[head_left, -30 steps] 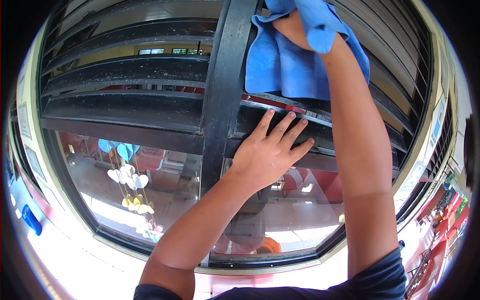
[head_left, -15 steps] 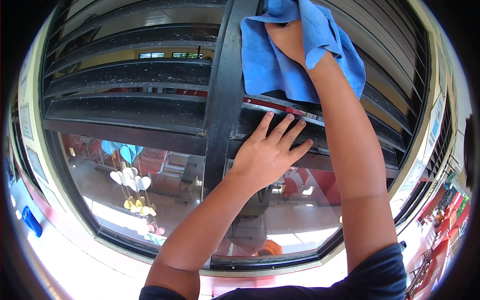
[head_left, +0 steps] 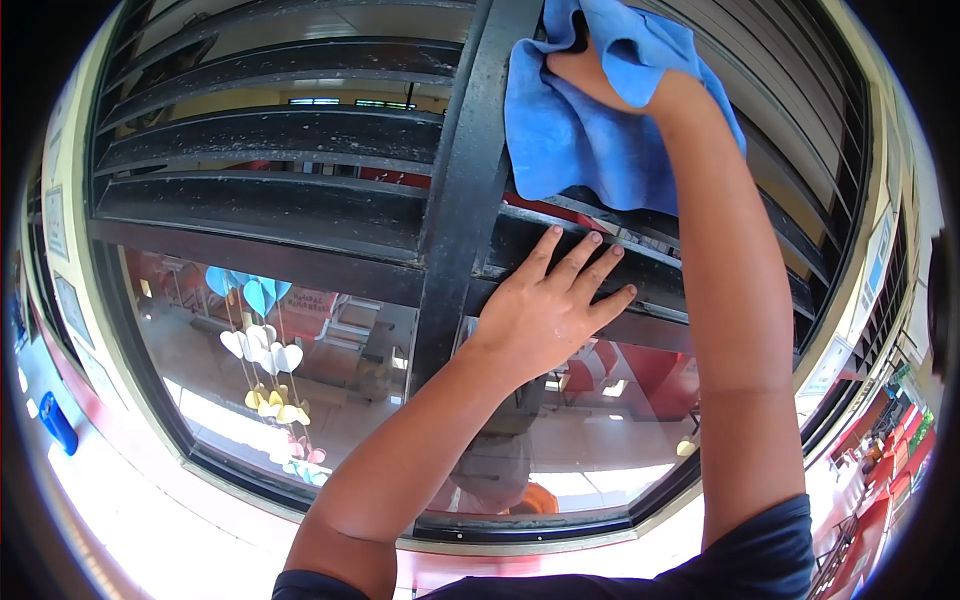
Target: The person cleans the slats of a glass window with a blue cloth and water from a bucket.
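Observation:
A blue cloth (head_left: 590, 140) hangs in folds from my right hand (head_left: 605, 85), which is raised against the upper right louvres. Part of the cloth covers that hand's fingers, and its lower edge drapes over the dark slats. My left hand (head_left: 545, 315) rests on the lowest dark slat of the right-hand louvre panel, fingers spread and nothing in them. Between the two louvre panels runs a black upright post (head_left: 455, 170), just left of both hands. The left panel's black slats (head_left: 270, 140) carry pale specks and scuffs.
Below the louvres are glass panes, with paper heart strings (head_left: 262, 350) showing at the left one. A blue bin (head_left: 58, 424) stands at far left. Framed sheets (head_left: 72, 308) line the left wall. Red furniture (head_left: 895, 480) appears at far right.
My right hand and the blue cloth have shifted slightly right and down in view. The whole view has tilted a little, while my left hand stays at the same slat.

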`<state>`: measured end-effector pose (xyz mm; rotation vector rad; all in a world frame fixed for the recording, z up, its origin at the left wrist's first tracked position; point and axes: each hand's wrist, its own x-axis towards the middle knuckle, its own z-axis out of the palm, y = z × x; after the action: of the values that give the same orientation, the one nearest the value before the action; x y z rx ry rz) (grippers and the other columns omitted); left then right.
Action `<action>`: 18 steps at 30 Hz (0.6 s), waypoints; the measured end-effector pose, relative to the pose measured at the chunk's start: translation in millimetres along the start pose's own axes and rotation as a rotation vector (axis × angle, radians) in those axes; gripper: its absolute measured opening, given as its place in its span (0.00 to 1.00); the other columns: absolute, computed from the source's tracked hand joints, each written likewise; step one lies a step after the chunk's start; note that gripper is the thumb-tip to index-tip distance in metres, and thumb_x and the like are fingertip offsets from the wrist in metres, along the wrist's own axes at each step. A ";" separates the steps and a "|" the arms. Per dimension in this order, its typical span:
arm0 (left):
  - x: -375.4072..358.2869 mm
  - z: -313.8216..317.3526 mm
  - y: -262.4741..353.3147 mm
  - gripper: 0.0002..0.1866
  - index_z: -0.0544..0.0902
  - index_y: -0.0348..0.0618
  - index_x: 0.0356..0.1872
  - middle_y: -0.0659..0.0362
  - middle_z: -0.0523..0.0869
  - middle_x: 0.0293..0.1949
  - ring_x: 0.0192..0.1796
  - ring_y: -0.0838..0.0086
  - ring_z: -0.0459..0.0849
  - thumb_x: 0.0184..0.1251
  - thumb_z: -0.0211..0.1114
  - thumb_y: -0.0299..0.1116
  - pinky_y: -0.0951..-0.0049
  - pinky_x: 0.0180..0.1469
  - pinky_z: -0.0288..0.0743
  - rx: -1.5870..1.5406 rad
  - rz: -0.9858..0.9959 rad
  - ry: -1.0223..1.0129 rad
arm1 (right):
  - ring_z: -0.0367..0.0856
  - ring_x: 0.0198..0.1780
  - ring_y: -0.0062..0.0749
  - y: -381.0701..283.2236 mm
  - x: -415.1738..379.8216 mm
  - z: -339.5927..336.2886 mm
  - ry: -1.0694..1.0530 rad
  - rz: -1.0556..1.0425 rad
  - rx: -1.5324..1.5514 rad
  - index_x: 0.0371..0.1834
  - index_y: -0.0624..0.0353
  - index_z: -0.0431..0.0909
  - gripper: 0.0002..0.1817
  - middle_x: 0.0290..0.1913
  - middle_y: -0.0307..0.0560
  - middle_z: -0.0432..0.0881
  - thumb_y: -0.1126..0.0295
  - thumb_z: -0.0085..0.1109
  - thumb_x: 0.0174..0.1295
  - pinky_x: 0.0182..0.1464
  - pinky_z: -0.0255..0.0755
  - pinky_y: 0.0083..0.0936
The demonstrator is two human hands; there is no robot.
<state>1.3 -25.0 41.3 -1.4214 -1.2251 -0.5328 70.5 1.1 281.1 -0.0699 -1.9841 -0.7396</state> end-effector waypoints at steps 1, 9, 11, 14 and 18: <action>0.5 -0.1 -0.2 0.28 0.80 0.67 0.64 0.59 0.76 0.70 0.73 0.64 0.72 0.59 0.68 0.47 0.48 0.74 0.61 0.003 -0.001 -0.002 | 0.83 0.52 0.58 -0.8 2.7 -6.0 -0.044 0.036 0.006 0.45 0.56 0.79 0.23 0.47 0.60 0.85 0.53 0.65 0.50 0.54 0.75 0.45; 2.0 -2.7 1.5 0.32 0.79 0.70 0.64 0.60 0.75 0.71 0.73 0.64 0.72 0.54 0.73 0.49 0.50 0.72 0.64 0.006 -0.005 -0.026 | 0.85 0.47 0.53 22.2 0.4 3.9 -0.054 -0.153 0.082 0.42 0.52 0.81 0.20 0.42 0.53 0.87 0.54 0.69 0.49 0.47 0.78 0.41; 4.0 -7.5 2.4 0.33 0.79 0.70 0.64 0.61 0.76 0.70 0.73 0.64 0.71 0.53 0.74 0.50 0.50 0.71 0.65 -0.014 -0.014 -0.071 | 0.80 0.51 0.54 26.4 -7.3 9.2 0.095 -0.181 0.064 0.48 0.51 0.78 0.24 0.47 0.53 0.83 0.53 0.69 0.49 0.52 0.73 0.41; 3.8 -5.2 3.1 0.36 0.78 0.71 0.65 0.61 0.76 0.70 0.73 0.63 0.71 0.50 0.76 0.51 0.50 0.70 0.66 0.027 -0.004 -0.054 | 0.73 0.58 0.55 27.1 -14.9 32.7 0.257 -0.180 -0.006 0.56 0.51 0.72 0.31 0.55 0.54 0.76 0.52 0.68 0.50 0.60 0.65 0.41; 4.4 -2.5 2.7 0.37 0.78 0.71 0.65 0.61 0.76 0.70 0.72 0.63 0.72 0.48 0.77 0.51 0.51 0.69 0.67 0.051 0.002 -0.025 | 0.64 0.67 0.56 21.3 -20.7 59.8 0.329 -0.221 -0.110 0.67 0.51 0.65 0.40 0.66 0.54 0.68 0.50 0.67 0.51 0.69 0.55 0.41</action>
<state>6.1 -25.1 44.6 -1.3893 -1.2489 -0.4803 41.8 55.0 254.1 0.1972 -1.6521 -0.9386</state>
